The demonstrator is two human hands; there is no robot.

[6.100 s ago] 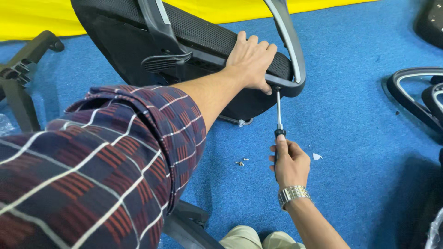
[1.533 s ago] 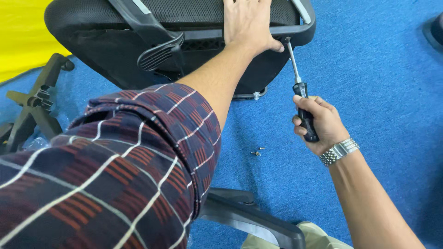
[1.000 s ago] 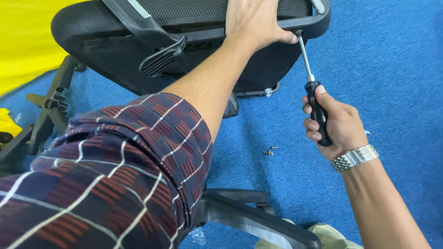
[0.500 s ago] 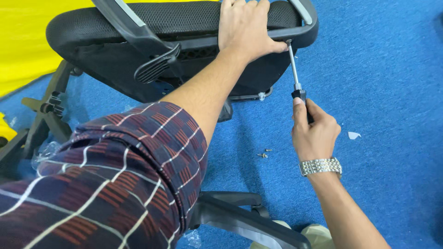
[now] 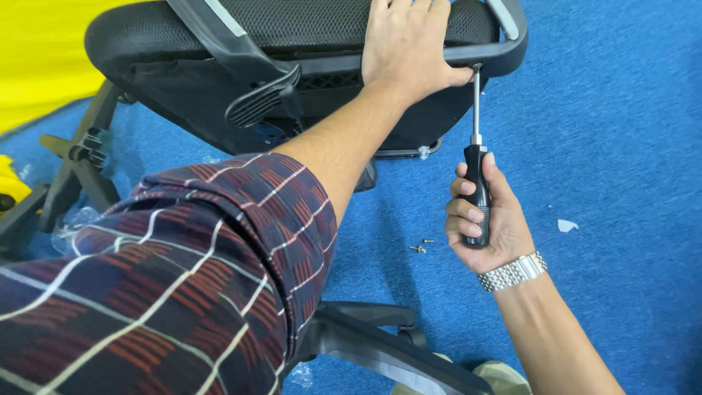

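I have the office chair lying tipped over on the blue carpet floor, its black mesh part and plastic frame turned up towards me, so the underside of the frame rail is open to a tool from below. My left hand lies flat and spread on top of the rail, palm down, thumb hooked over the near edge; it grips nothing, it simply presses so the chair cannot roll or shift under the push of the tool.

My right hand is clamped tight around the black handle of a screwdriver, fingers wrapped round and thumb along the grip. The shaft stands nearly upright, and its tip meets the underside of the rail just beside my left thumb. I hold it in line with the hole there so the force goes straight up into the frame. Whether a screw sits on the tip I cannot tell, as the rail's edge hides that spot.

Two small loose screws lie on the carpet just left of my right hand, within easy reach. A grey chair arm lies by my knees, and the black star base rests off to the left.
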